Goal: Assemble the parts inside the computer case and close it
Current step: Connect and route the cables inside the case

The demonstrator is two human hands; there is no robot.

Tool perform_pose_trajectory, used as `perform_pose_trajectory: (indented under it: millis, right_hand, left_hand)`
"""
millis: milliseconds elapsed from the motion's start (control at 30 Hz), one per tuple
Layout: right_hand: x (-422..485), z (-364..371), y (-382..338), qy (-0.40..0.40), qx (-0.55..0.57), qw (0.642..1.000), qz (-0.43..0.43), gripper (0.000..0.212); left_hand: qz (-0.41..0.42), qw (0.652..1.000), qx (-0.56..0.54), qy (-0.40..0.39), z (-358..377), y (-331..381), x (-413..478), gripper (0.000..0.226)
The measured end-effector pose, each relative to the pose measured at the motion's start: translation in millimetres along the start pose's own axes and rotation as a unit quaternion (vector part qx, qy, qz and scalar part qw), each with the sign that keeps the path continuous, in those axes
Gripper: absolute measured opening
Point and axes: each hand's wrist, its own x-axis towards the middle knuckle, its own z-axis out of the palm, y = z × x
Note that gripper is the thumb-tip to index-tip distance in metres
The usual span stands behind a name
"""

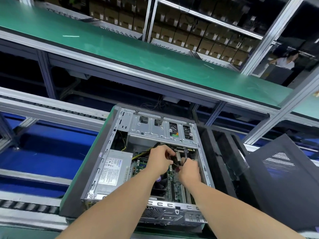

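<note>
Case: grey sheet-metal computer case [103, 152] lies on its side with the open face up, in the lower middle of the view, resting on a green-edged board [82, 169].
Inside: boxy silver power supply with a printed label [112, 171] sits along the left wall; a perforated silver drive cage [155, 130] spans the far end; a green motherboard [177, 188] covers the floor on the right.
Left hand: left hand [159, 161] reaches in below the drive cage, fingers curled round a thin black cable [180, 160].
Right hand: right hand [189, 171] is just beside it, fingers curled and pinching the lower loop of the same cable.
Side panel: black metal side panel with a mesh vent [284, 178] stands tilted to the right of the case, apart from it.
Surface: blue flooring [43, 152] shows to the left, between aluminium roller tracks [20, 207].
Belt: long green conveyor belt [120, 49] runs across beyond the case, on a grey aluminium frame.
Room: rows of brown cardboard boxes [189, 37] fill metal shelves behind the belt.
Background: a person in a white top [284, 62] stands at far right.
</note>
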Motion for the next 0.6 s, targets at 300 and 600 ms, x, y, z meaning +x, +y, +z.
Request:
perform_pose_trajectory:
  millis: [300, 600]
  right_hand:
    - [13.5, 6.2, -0.5, 0.045, 0.014, 0.999, 0.024, 0.026]
    - [12.2, 1.5, 0.5, 0.001, 0.076, 0.997, 0.01, 0.009]
  left_hand:
    - [-0.162, 0.936, -0.313, -0.021, 6.0, -1.3, 8.7, 0.025]
    - [-0.204, 0.901, -0.382, -0.011, 6.8, -8.2, 13.2, 0.027]
